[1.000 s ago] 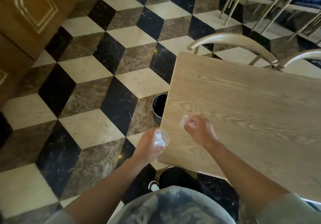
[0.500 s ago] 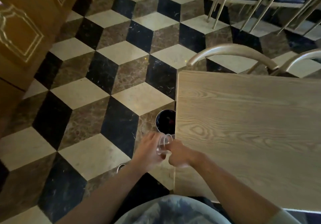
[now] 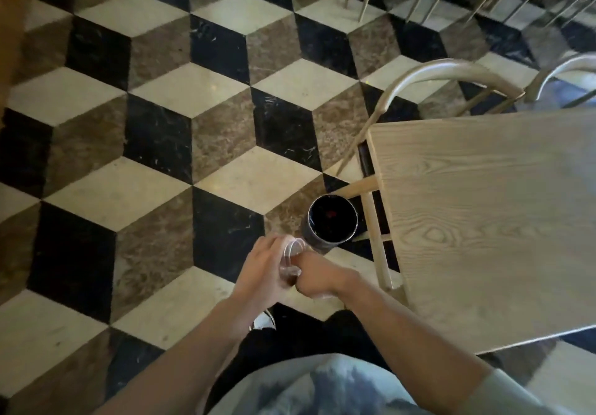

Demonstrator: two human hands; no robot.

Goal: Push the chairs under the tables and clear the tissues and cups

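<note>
Changed since earlier frame: both hands now off the wooden table (image 3: 483, 221), held over the floor just short of the round black bin (image 3: 332, 219). Left hand (image 3: 263, 271) curled round a clear plastic cup (image 3: 292, 258); right hand (image 3: 317, 277) closed in a fist against it, contents hidden. Surface: cube-pattern marble floor (image 3: 154, 144). Curved-back chair (image 3: 448, 76) tucked at the table's far edge. No legible writing.
</note>
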